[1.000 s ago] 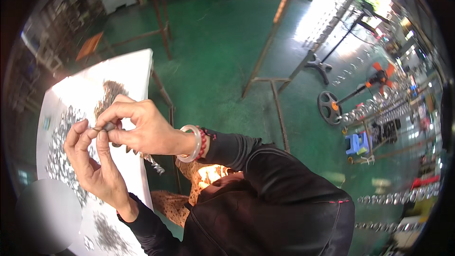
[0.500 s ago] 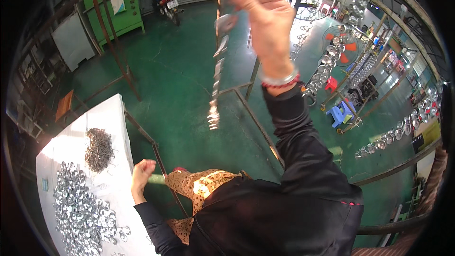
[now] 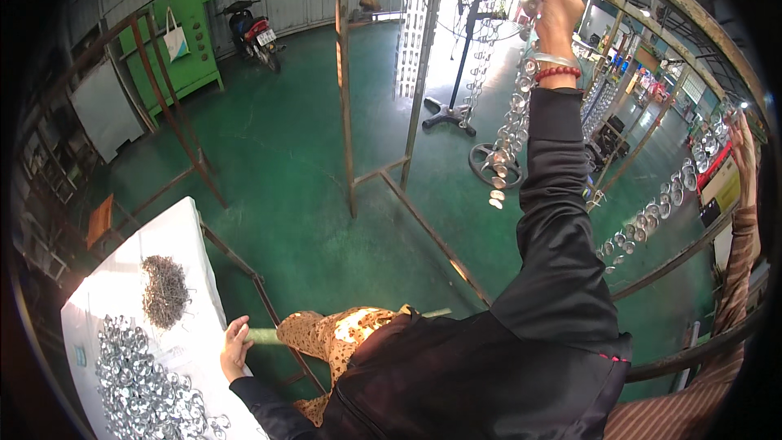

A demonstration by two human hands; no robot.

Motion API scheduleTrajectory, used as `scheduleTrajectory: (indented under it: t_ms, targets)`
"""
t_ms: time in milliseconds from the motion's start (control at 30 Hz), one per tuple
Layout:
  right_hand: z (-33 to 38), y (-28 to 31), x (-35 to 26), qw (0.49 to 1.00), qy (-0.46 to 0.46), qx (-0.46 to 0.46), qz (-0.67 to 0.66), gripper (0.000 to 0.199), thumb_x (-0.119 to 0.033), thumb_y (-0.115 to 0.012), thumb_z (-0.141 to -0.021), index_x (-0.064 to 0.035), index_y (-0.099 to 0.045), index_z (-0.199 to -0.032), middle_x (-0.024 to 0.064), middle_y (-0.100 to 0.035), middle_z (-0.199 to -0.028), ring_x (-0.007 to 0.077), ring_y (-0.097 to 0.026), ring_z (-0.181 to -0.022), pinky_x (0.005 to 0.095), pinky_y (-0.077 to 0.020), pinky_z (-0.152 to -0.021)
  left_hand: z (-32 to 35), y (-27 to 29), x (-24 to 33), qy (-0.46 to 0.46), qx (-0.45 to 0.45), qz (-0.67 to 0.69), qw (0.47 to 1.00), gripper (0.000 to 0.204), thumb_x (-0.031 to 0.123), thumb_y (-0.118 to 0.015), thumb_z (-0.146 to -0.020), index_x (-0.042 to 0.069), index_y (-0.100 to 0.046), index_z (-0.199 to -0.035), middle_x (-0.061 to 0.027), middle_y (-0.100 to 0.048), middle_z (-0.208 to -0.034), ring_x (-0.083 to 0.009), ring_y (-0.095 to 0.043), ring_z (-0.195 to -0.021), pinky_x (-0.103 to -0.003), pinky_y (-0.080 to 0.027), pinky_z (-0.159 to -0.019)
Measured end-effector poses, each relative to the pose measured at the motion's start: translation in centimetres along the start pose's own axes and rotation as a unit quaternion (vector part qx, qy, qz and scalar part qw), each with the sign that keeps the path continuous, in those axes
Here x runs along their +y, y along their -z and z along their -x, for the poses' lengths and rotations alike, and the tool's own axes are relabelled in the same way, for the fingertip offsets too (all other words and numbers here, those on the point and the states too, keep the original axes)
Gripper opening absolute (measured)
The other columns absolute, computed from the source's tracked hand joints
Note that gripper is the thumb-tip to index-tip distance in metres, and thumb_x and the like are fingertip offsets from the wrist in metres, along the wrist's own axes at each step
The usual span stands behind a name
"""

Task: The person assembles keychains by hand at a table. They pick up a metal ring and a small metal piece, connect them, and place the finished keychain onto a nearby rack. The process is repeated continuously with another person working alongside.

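While the left hand (image 3: 235, 348) rests loosely curled, seemingly empty, beside the white table (image 3: 205, 301), lower left of frame, the right hand (image 3: 558, 8) is the nearer to a strand of metal rings (image 3: 515, 118) at upper right, fingers bent at its top; whether they grip I can't tell. It hangs below them, near upright, foot slanting left, before a black stand (image 3: 448, 116)
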State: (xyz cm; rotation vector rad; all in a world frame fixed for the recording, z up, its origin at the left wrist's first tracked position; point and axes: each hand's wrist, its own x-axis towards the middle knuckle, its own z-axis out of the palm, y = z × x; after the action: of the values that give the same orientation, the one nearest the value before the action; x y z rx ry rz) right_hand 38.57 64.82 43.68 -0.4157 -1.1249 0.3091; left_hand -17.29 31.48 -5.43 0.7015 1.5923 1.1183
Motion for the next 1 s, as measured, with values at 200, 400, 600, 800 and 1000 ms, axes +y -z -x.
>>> scheduleTrajectory:
  t_ms: [200,400,600,800,1000]
  targets:
    - [-7.7,4.1,0.5,0.988,0.127,0.018,0.088,0.019,-0.004,-0.072,-0.075,0.0037,-0.067,-0.092,0.0086,-0.067,-0.083,0.0128,-0.063,-0.072,0.0209,-0.0483,-0.066,0.3,0.1,0.0,0.007,-0.004,0.019,1.000,0.032,0.021,-0.057,-0.087,0.016,-0.056,-0.118,0.0050,-0.052,-0.118,-0.0097,-0.045,-0.108,-0.027,-0.040,-0.081]
    - [-15.8,7.3,1.6,0.976,0.091,0.017,0.199,0.019,-0.006,-0.070,-0.077,0.0039,-0.066,-0.093,0.0091,-0.067,-0.083,0.0125,-0.062,-0.072,0.0229,-0.0487,-0.066,0.1,0.4,-0.1,0.023,-0.006,0.037,0.999,0.031,0.020,-0.058,-0.087,0.016,-0.056,-0.118,0.0058,-0.052,-0.121,-0.0093,-0.045,-0.106,-0.028,-0.041,-0.081]
    - [-19.1,8.6,2.4,0.945,0.079,-0.058,0.313,0.018,-0.009,-0.065,-0.080,0.0023,-0.065,-0.094,0.0084,-0.066,-0.083,0.0121,-0.060,-0.070,0.0243,-0.0479,-0.063,-1.0,0.7,-0.8,0.027,-0.011,0.035,0.999,0.032,0.023,-0.057,-0.089,0.017,-0.053,-0.120,0.0060,-0.051,-0.123,-0.0113,-0.044,-0.109,-0.034,-0.041,-0.087]
    - [-16.3,7.1,2.3,0.966,0.113,-0.081,0.216,0.012,-0.005,-0.065,-0.077,0.0002,-0.065,-0.088,0.0060,-0.063,-0.076,0.0124,-0.058,-0.064,0.0253,-0.0467,-0.058,-1.2,1.1,-1.6,0.026,-0.002,0.057,0.998,0.034,0.024,-0.060,-0.088,0.016,-0.054,-0.121,0.0052,-0.051,-0.126,-0.0120,-0.044,-0.112,-0.036,-0.039,-0.090]
    - [-15.5,6.9,2.0,0.968,0.136,-0.097,0.185,0.007,-0.002,-0.064,-0.075,-0.0020,-0.065,-0.082,0.0037,-0.061,-0.069,0.0127,-0.056,-0.058,0.0263,-0.0455,-0.053,-1.4,1.0,-1.8,0.031,-0.018,0.068,0.997,0.036,0.024,-0.062,-0.087,0.016,-0.054,-0.121,0.0046,-0.051,-0.127,-0.0128,-0.042,-0.116,-0.037,-0.037,-0.091]
